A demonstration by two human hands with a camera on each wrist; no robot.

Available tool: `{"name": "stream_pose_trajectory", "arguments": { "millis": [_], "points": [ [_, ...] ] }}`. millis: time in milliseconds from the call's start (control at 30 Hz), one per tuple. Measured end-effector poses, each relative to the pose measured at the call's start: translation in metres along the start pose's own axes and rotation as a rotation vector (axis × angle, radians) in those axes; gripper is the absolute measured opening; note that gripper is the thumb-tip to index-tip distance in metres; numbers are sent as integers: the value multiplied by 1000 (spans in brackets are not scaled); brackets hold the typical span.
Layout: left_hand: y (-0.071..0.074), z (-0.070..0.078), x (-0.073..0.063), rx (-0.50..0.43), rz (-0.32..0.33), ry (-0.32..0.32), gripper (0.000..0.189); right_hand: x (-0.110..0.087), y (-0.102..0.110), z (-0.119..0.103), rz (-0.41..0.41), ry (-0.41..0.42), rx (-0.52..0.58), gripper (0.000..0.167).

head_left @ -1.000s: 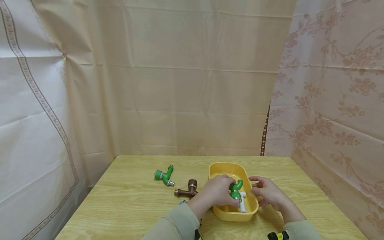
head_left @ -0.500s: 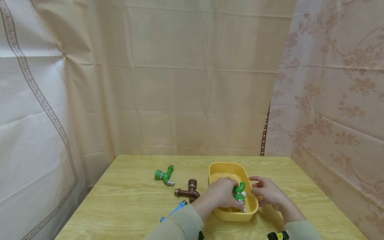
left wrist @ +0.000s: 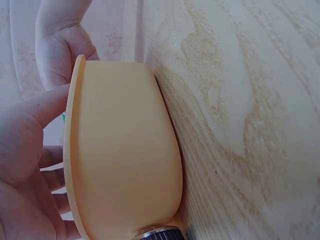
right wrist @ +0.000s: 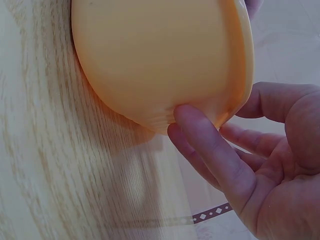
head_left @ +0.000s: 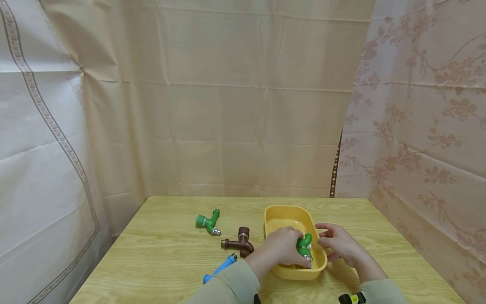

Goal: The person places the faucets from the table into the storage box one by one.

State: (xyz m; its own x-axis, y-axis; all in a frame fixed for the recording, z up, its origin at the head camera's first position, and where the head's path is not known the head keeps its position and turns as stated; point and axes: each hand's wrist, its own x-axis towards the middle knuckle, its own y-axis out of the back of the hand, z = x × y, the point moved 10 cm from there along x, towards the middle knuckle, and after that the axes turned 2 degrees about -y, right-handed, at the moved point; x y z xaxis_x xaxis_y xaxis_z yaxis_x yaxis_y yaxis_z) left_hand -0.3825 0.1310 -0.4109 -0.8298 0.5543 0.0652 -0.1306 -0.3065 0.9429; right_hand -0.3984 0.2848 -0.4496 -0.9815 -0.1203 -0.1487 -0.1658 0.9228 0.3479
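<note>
Sleeve (head_left: 231,285) overlaps blue tap (head_left: 225,266); left hand (head_left: 282,247) grips green tap (head_left: 304,242) inside tub (head_left: 296,274), right hand (head_left: 339,245) spread against it.

A beige curtain (head_left: 243,105) hangs behind the far edge of the table (head_left: 159,253). Flowered cloth (head_left: 429,105) hangs past the right edge.
</note>
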Motion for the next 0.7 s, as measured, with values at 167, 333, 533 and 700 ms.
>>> {"name": "stream_pose_trajectory", "arguments": {
  "millis": [167, 333, 533, 700],
  "points": [
    [-1, 2, 1, 24, -3, -3, 63, 0, 0, 0, -3, 6, 5, 59],
    [1, 5, 0, 56, -9, -15, 71, 1, -1, 0, -5, 6, 11, 58],
    [4, 4, -1, 36, -14, 3, 72, 1, 0, 0, 1, 2, 7, 57],
    [5, 1, -2, 24, -6, 11, 72, 0, 0, -1, 0, 2, 6, 57]
  ]
}}
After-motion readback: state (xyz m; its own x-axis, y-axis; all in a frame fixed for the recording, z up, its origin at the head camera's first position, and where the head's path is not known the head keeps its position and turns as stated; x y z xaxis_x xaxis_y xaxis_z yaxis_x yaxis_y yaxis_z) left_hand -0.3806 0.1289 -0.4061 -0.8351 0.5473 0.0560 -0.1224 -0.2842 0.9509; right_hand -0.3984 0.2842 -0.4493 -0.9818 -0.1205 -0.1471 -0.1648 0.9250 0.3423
